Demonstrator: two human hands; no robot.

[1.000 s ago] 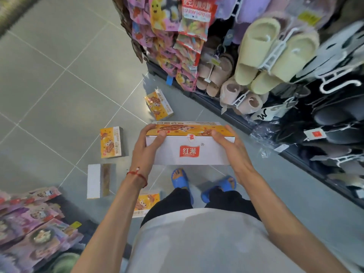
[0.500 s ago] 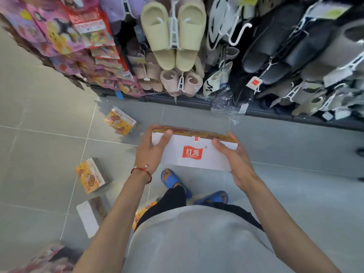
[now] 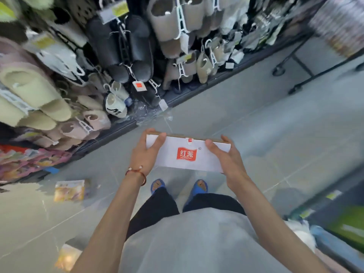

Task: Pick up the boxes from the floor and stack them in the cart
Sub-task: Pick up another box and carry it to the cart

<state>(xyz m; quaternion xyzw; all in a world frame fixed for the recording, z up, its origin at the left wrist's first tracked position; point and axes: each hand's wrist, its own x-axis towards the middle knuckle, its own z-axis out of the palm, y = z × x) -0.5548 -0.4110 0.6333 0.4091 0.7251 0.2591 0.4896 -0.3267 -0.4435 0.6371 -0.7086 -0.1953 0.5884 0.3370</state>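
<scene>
Fingers (image 3: 157, 139) of the left hand (image 3: 145, 156) are clamped round one end of the box (image 3: 187, 156), thumb on its white face. The right hand (image 3: 229, 164) grips the other end the same way. It's a two-handed hold, I'd guess to keep it level for the carry. The box sits mid-frame, above the feet. Two more boxes (image 3: 69, 191) lie blurry on the floor (image 3: 256, 125), lower left. Can't honestly make out a cart.

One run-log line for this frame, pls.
phase: carry | left hand, right hand: grip white box ends | floor: yellow box unpicked | cart: not identifiable
</scene>
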